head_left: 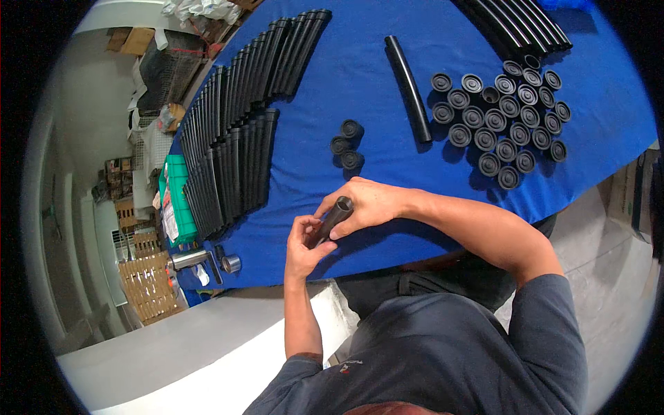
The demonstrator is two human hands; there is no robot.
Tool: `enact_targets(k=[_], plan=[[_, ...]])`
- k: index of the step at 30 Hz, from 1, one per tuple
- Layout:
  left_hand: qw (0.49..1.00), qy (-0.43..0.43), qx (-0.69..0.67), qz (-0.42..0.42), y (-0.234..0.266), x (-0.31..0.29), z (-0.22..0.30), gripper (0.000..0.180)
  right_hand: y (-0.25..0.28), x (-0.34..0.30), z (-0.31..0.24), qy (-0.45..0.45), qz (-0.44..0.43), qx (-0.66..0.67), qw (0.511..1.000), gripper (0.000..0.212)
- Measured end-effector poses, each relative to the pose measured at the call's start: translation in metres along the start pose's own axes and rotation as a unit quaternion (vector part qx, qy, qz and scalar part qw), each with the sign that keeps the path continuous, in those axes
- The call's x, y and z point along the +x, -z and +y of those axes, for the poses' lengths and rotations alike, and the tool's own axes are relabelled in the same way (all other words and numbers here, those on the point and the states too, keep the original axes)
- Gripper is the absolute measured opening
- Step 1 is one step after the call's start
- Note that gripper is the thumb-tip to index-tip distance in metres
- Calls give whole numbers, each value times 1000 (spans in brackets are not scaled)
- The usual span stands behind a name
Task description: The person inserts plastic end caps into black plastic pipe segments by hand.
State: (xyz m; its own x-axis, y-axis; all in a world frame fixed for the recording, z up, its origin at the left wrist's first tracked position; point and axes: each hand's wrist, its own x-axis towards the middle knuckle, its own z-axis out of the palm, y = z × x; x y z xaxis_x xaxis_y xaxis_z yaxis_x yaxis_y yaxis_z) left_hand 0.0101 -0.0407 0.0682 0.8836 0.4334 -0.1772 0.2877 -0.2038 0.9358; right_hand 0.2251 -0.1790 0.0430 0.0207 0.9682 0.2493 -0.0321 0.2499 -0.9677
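A short-looking black tube (339,211) is held over the near edge of the blue-covered table, its open end tilted up. My left hand (301,252) is closed around its lower part, with thumb and fingers on either side. My right hand (371,205) grips the same tube nearer the open end, thumb along its side. The tube's lower end is hidden by my fingers. Just beyond my hands, three round black caps (351,128) lie in a small cluster. Farther off to the right, a single long black tube (409,90) lies on the cloth.
Many ringed black caps (494,120) stand grouped at right. Rows of finished-looking black tubes (238,155) cover the left side, and more tubes (515,28) lie at the far right. A green crate (181,202), a silver cylinder (189,259) and a shiny ring (231,263) sit at the left edge.
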Motion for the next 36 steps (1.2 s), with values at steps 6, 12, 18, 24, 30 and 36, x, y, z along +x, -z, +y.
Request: enact_targets(k=[6, 12, 18, 24, 30, 36], plan=[[1000, 0, 5, -11, 10, 1, -5, 35, -2, 3, 3, 25, -23, 14, 999, 41], [984, -68, 152, -59, 16, 10, 6, 36, 1, 2, 3, 8, -14, 21, 1000, 41], [997, -9, 23, 73, 2, 3, -2, 31, 3, 4, 1, -22, 2, 22, 1000, 38], [995, -34, 16, 88, -6, -3, -8, 33, 4, 6, 7, -4, 1, -57, 998, 64], [881, -109, -410, 207, -19, 3, 9, 34, -3, 5, 7, 49, 4, -97, 994, 81], [843, 62, -500, 190, -17, -11, -18, 32, -4, 6, 4, 57, 56, -71, 994, 49]])
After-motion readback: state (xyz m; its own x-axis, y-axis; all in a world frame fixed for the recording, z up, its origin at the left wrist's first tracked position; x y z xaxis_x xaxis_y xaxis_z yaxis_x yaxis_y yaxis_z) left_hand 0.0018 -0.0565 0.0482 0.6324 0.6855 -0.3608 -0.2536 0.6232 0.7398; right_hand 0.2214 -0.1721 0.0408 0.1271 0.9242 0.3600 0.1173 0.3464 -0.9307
